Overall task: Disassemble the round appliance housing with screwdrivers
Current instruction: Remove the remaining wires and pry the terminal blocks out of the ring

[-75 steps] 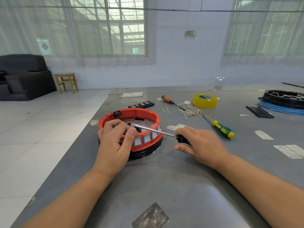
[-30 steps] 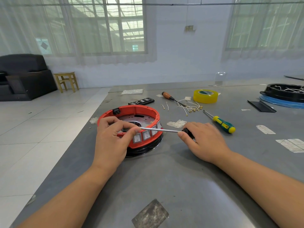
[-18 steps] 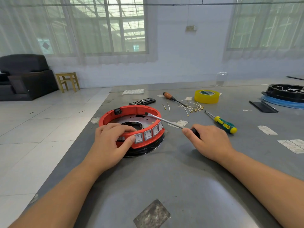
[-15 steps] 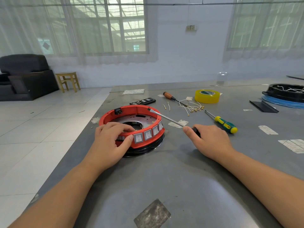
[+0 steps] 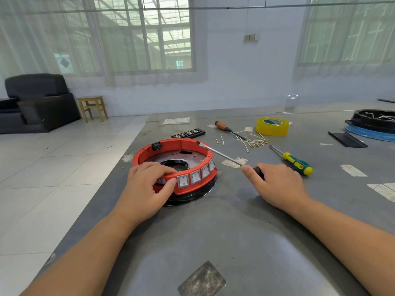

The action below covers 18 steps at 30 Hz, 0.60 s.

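Gripping the near rim of the red round housing (image 5: 149, 151), the left hand (image 5: 145, 190) has fingers curled over the top edge w/ thumb pressed on the outer wall just beside the row of rocker switches (image 5: 195, 177). Right hand (image 5: 277, 184) is clenched around the black handle of a flat-blade screwdriver (image 5: 222, 154), forefinger extended along the shaft; shaft slants up and left, tip at the far right part of the rim. Can't tell if the tip touches it. Housing sits on a black base on the grey table (image 5: 235, 231), near the left edge, metal plate visible inside.

Farther back on the table: green/yellow screwdriver (image 5: 296, 163), orange-handled screwdriver (image 5: 226, 128), yellow tape roll (image 5: 271, 126), a loose bunch of white wires (image 5: 254, 141), black bit holder (image 5: 188, 133). Another black housing on a blue ring (image 5: 374, 124) lies far right.
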Each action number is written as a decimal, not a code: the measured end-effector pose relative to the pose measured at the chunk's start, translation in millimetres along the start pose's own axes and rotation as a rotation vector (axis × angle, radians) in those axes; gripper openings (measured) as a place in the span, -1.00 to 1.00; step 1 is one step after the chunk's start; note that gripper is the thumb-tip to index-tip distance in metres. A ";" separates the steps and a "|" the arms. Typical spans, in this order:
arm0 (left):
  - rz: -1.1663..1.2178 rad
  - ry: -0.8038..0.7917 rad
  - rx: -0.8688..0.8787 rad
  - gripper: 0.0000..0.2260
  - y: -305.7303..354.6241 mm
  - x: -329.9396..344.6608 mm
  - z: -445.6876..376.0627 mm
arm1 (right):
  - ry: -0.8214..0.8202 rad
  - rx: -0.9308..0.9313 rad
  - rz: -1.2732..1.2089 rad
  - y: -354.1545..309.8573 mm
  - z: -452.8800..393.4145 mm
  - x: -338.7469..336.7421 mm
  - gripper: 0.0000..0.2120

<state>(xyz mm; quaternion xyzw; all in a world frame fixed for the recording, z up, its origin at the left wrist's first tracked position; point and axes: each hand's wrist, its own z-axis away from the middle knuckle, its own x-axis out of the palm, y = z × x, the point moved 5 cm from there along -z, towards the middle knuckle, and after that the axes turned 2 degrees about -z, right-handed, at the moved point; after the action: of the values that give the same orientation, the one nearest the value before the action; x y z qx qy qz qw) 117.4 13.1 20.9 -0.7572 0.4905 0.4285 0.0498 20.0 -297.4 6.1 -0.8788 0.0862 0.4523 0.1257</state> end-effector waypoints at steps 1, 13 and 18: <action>-0.002 0.005 0.009 -0.83 1.3 -0.5 -0.1 | 0.008 0.007 0.006 0.5 0.1 0.1 -0.10; 0.087 0.021 -0.058 -0.57 -11.9 -6.6 -2.3 | -0.006 0.107 0.046 8.0 -1.2 -0.6 -0.34; 0.027 -0.083 -0.051 -0.55 -15.9 -1.3 -0.6 | -0.021 0.100 0.070 4.9 -1.2 -0.5 -0.31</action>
<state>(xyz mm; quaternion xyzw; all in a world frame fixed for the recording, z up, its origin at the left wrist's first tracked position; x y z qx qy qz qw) 130.1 21.8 16.7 -0.7331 0.4871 0.4725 0.0452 19.4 -302.5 6.4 -0.8630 0.1381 0.4607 0.1547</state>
